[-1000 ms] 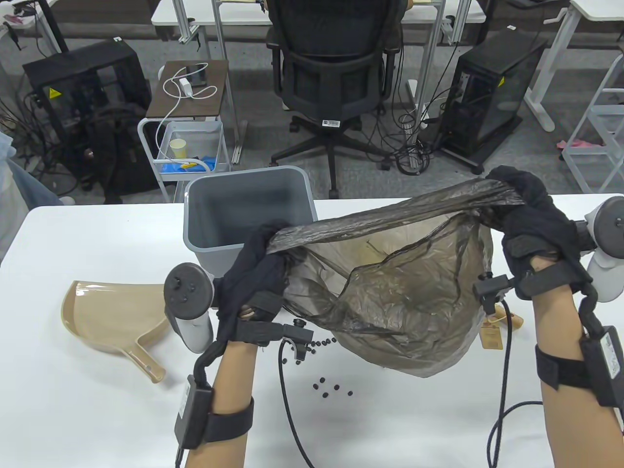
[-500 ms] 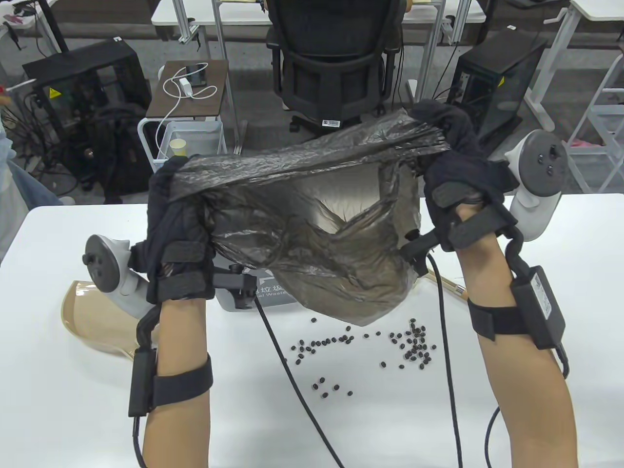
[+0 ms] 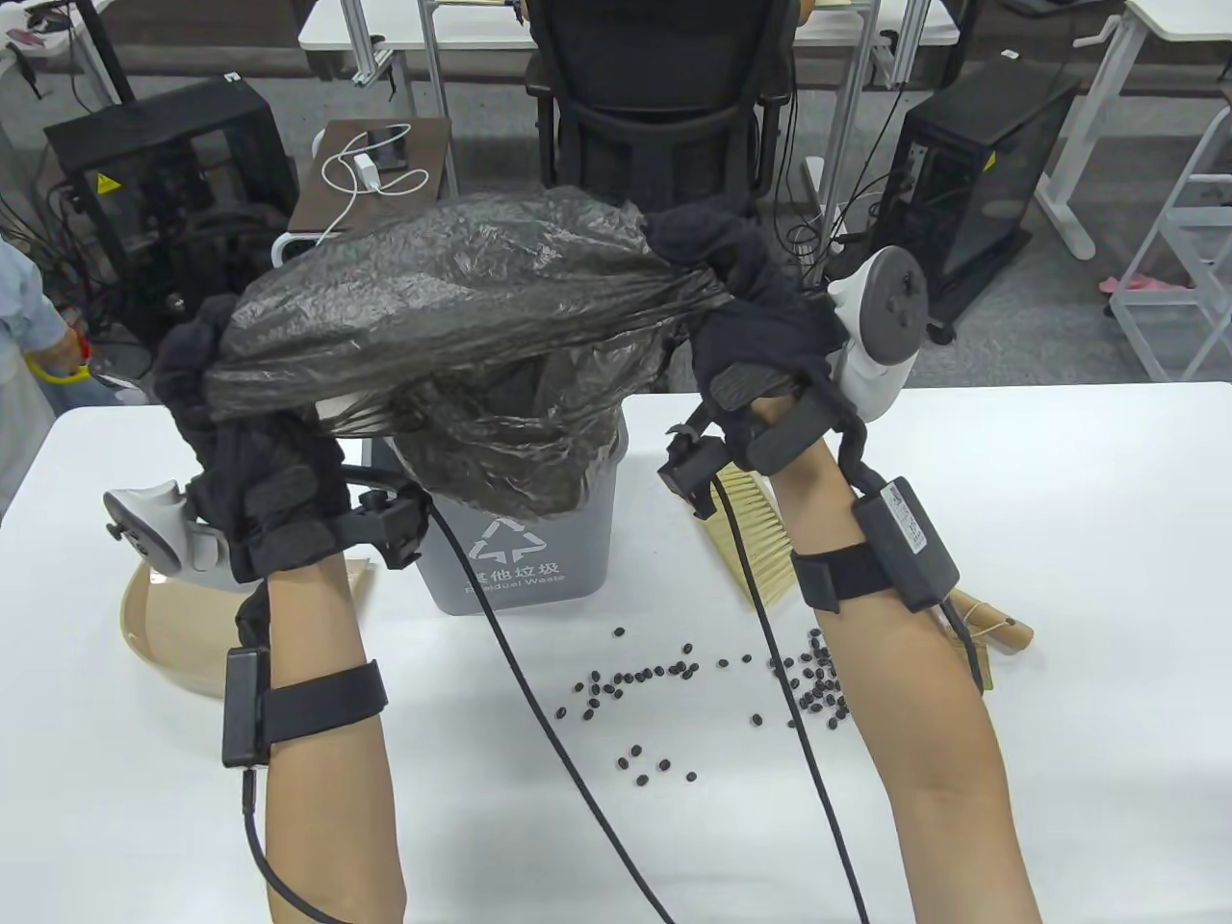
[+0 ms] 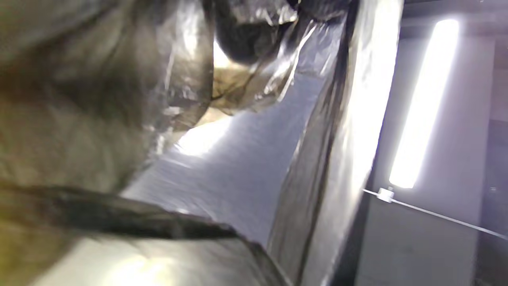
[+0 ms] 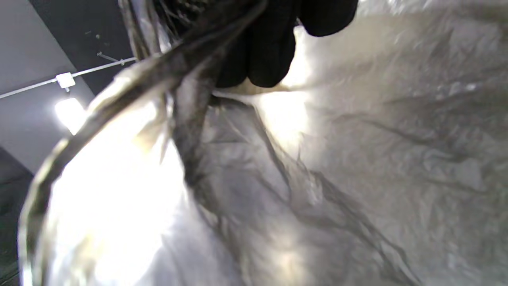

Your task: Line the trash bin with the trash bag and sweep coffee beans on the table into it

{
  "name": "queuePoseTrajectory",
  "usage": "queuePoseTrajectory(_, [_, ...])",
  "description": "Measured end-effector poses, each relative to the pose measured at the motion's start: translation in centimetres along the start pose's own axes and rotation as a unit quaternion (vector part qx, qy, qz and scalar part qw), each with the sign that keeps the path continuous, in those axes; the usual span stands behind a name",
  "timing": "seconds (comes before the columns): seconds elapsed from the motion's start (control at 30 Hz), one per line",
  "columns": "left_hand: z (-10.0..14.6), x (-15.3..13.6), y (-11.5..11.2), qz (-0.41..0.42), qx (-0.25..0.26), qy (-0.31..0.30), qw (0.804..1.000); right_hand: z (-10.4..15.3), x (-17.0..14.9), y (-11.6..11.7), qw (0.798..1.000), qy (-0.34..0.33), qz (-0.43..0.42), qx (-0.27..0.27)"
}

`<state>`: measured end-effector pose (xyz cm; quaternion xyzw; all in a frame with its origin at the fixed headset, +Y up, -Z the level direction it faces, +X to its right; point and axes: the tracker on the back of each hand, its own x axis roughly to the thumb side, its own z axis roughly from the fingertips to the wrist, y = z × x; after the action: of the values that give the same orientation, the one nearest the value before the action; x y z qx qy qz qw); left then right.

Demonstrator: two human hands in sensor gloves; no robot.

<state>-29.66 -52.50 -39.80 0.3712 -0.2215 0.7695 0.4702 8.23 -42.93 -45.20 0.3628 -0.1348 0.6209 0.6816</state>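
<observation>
Both hands, left hand (image 3: 245, 462) and right hand (image 3: 760, 332), are gripping the trash bag (image 3: 443, 308) mouth, stretching it sideways directly above the trash bin (image 3: 520, 553).

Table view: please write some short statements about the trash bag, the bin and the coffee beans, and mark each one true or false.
1. Both the left hand and the right hand grip the trash bag. True.
2. The bag's lower part hangs over the mouth of the grey trash bin. True.
3. The coffee beans lie inside the bin. False: they are scattered on the white table in front of it.
4. The brush lies left of the bin. False: it lies to its right, by the right forearm.
5. The beige dustpan lies near the left hand. True.
</observation>
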Motion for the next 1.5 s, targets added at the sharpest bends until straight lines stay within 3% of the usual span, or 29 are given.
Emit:
queuePoseTrajectory(0.07, [0.9, -0.8, 1.7, -0.058, 0.002, 0.023, 0.998, 0.5, -1.7, -0.2, 0.999, 0.027, 0.024, -0.037])
queuePoseTrajectory(0.2, [1.8, -1.0, 3.4, -0.188, -0.033, 0.087, 0.978, 1.5, -5.0, -1.4, 0.99, 0.09, 0.106, -0.038])
queuePoseTrajectory(0.27, [2.0, -0.7, 3.6, -0.251, -0.041, 0.129, 0.958, 2.1, -6.2, -2.1, 0.982, 0.124, 0.134, -0.052])
queuePoseTrajectory(0.4, [2.1, 0.0, 3.7, -0.374, -0.013, 0.21, 0.903, 3.4, -8.6, -3.8, 0.945, 0.251, 0.202, -0.062])
queuePoseTrajectory(0.53, [1.5, 0.3, 3.4, -0.38, -0.03, 0.281, 0.881, 4.2, -9.5, -4.6, 0.927, 0.317, 0.2, 0.002])
queuePoseTrajectory(0.73, [1.2, 0.0, 2.5, -0.372, -0.022, 0.311, 0.874, 4.4, -4.7, -4.1, 0.974, 0.167, 0.143, -0.044])
queuePoseTrajectory(0.97, [1.6, -0.5, 2.3, -0.364, -0.006, 0.331, 0.871, 4.5, 3.2, -1.6, 0.989, 0.071, 0.13, 0.001])
queuePoseTrajectory(1.03, [1.7, -0.4, 2.1, -0.342, -0.01, 0.333, 0.879, 4.6, 5.0, 0.0, 0.983, 0.044, 0.172, 0.043])
queuePoseTrajectory(1.1, [1.8, -0.1, 1.4, -0.299, -0.03, 0.336, 0.893, 4.5, 5.8, 2.3, 0.958, 0.044, 0.242, 0.148])
queuePoseTrajectory(1.13, [1.9, 0.1, 0.7, -0.276, -0.045, 0.336, 0.899, 4.4, 5.7, 4.1, 0.931, 0.069, 0.289, 0.212])
queuePoseTrajectory(1.17, [1.9, 0.3, 0.2, -0.262, -0.053, 0.336, 0.903, 4.4, 5.5, 5.2, 0.91, 0.08, 0.331, 0.237])
queuePoseTrajectory(1.27, [2.3, 0.5, -1.4, -0.198, -0.073, 0.344, 0.915, 4.2, 3.3, 8.4, 0.85, 0.107, 0.454, 0.244])
queuePoseTrajectory(1.37, [2.3, 0.1, -1.3, -0.18, -0.063, 0.361, 0.913, 3.9, 0.4, 9.2, 0.792, 0.165, 0.52, 0.275])
queuePoseTrajectory(1.43, [2.0, -0.7, 0.2, -0.211, -0.024, 0.376, 0.902, 4.1, -1.7, 8.9, 0.768, 0.186, 0.541, 0.287])
queuePoseTrajectory(1.5, [1.8, -1.5, 1.7, -0.222, 0.007, 0.389, 0.894, 4.5, -2.7, 8.5, 0.763, 0.197, 0.534, 0.306])
